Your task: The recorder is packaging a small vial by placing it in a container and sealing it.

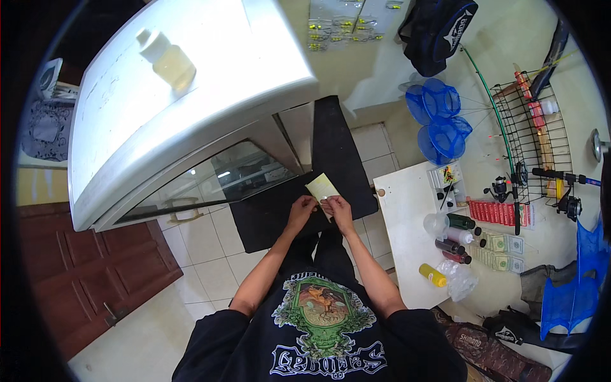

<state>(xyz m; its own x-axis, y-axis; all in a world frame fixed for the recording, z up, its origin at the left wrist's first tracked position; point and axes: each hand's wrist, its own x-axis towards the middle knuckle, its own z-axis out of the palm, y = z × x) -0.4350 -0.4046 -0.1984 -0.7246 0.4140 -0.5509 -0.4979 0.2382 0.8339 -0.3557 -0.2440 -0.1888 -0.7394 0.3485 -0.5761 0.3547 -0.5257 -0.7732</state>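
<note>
A small pale yellow paper or packet is held in front of me over a black-covered table. My right hand pinches its lower right part, with a small whitish thing at the fingertips. Close beside it on the left, my left hand has its fingers drawn together near the paper's lower left edge; whether they grip the paper is hard to see. Beyond my hands stands a white-topped cabinet with a glass front. A small bottle of pale yellow liquid with a white cap is on its top.
At right, a white table holds several bottles, a yellow squeeze bottle, a plastic bag and a compartment box. Blue nets, fishing rods with reels and a wire rack are along the wall. A brown door is at left.
</note>
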